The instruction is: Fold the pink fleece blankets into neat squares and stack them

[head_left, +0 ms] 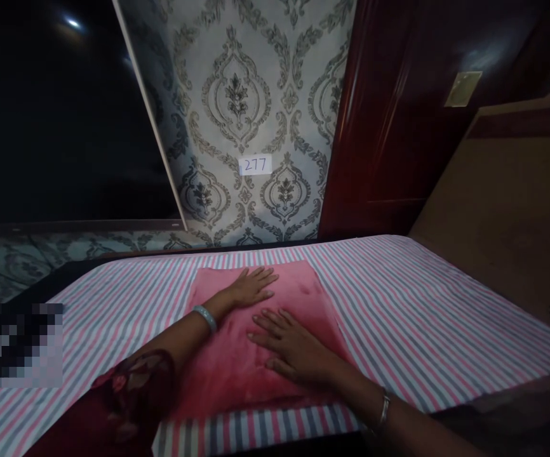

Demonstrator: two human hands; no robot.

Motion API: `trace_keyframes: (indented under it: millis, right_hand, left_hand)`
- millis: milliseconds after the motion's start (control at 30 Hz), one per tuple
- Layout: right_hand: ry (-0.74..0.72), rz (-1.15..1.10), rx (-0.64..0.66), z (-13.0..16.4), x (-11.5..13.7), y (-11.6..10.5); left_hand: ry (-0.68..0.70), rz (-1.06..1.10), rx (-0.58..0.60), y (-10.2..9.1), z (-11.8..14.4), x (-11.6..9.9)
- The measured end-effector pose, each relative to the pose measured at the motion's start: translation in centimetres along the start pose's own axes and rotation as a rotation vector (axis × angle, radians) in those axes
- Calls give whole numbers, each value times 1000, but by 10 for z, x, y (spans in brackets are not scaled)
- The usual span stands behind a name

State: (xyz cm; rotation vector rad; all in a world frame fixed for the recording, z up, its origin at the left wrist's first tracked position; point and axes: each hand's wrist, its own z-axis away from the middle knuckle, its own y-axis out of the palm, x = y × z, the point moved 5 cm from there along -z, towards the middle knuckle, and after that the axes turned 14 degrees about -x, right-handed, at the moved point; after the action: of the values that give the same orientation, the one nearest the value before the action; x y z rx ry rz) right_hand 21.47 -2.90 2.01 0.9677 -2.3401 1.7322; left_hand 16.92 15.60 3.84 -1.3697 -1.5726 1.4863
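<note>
A pink cloth (237, 368) lies flat and folded on a striped sheet (422, 311) that covers the surface in front of me. My left hand (251, 287) rests palm down on the far part of the cloth, fingers spread, a pale bangle on its wrist. My right hand (289, 346) lies flat on the cloth's middle, fingers apart and pointing left, with a thin bangle on the wrist. Neither hand grips anything.
A patterned wall (237, 95) with a small label reading 277 (254, 165) stands behind the surface. A dark red wooden door (399, 114) is at the right, a brown board (508, 209) beside it. A dark panel (56, 114) fills the left.
</note>
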Motion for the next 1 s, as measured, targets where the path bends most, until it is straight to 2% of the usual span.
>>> trace_keyframes:
  millis: [100, 200, 367, 567, 700, 833, 900, 1000]
  right_hand:
    - [34, -36, 13, 2, -3, 2]
    - [47, -57, 27, 2, -4, 3]
    - [45, -80, 36, 2, -6, 3]
    - [44, -67, 32, 3, -7, 6]
    - [32, -28, 23, 4, -10, 10]
    - [33, -8, 41, 3, -8, 3]
    - [23, -9, 57, -2, 2, -4]
    - [-59, -32, 66, -23, 28, -8]
  left_hand:
    - [-64, 42, -5, 4, -11, 28]
    - [-71, 68, -9, 11, -14, 40]
    - [-109, 51, -41, 17, -10, 42]
    - [-73, -33, -79, 12, -8, 32]
    - [-93, -124, -127, -2, -2, 13]
    - [-104, -148, -131, -28, 22, 1]
    - [-93, -127, -117, -42, 42, 3]
    - [-106, -111, -88, -57, 70, 19]
